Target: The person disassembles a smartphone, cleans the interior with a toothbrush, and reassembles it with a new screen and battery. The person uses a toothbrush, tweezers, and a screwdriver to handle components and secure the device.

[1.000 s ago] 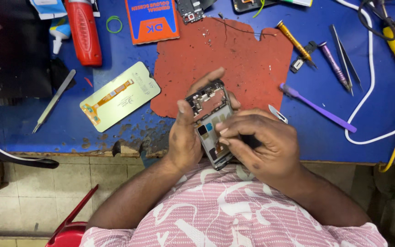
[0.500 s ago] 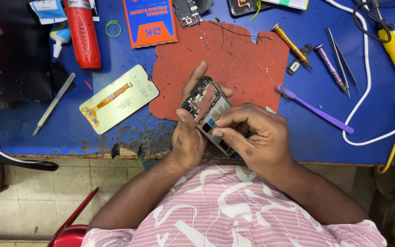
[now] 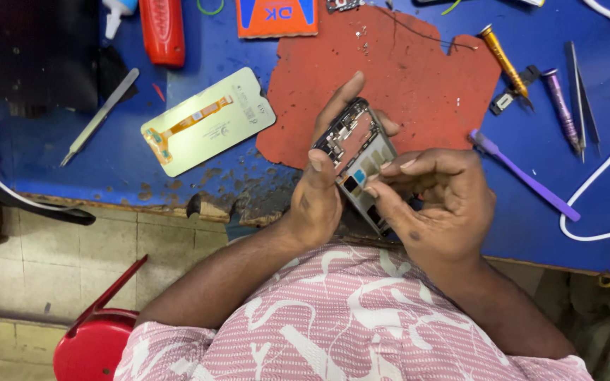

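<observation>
One opened phone (image 3: 359,152) sits above the bench edge, clamped in the left hand (image 3: 317,197), thumb on its face. The right hand (image 3: 435,201) pinches its fingertips (image 3: 374,189) together on the phone's middle. On the bench lie one red mat (image 3: 418,77), one screen panel (image 3: 206,121), two screwdrivers (image 3: 504,62) and one purple pry tool (image 3: 524,176).

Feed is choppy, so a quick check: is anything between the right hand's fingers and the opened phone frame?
Nothing visible. The left hand holds the opened phone frame above the blue table edge, and the right hand fingertips already rest on its lower part. The purple tool lies off to the side.
</observation>
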